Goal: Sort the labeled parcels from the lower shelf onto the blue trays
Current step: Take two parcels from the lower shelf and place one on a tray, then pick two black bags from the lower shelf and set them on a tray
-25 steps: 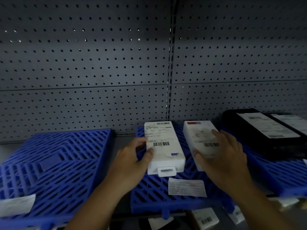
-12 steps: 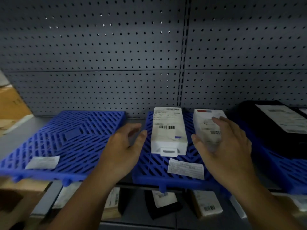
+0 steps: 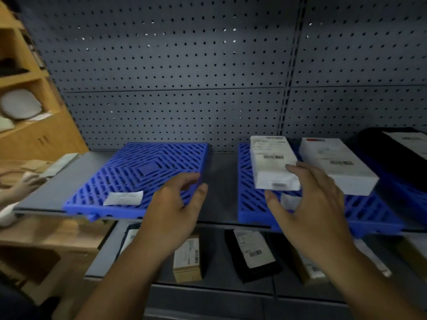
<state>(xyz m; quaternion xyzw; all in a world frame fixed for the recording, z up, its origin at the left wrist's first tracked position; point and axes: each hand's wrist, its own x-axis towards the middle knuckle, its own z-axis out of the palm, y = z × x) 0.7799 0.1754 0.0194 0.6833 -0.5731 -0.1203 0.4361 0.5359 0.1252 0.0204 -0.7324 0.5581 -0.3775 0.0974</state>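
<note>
A grey perforated metal back panel [image 3: 161,77] stands behind two blue slatted plastic trays. The left tray [image 3: 143,172] bears a paper slip [image 3: 123,197]. The middle tray [image 3: 251,204] carries a long white labelled carton [image 3: 270,162] and a broader white carton [image 3: 335,165]. The left hand [image 3: 171,215] and right hand [image 3: 312,204] hover apart, fingers loose, gripping nothing. On the lower shelf [image 3: 216,252], the flat black soft pouch [image 3: 235,257] probably sags, so support it mid-length. The small tan cardboard box [image 3: 187,262] looks light and stiff, best grasped across its sides.
</note>
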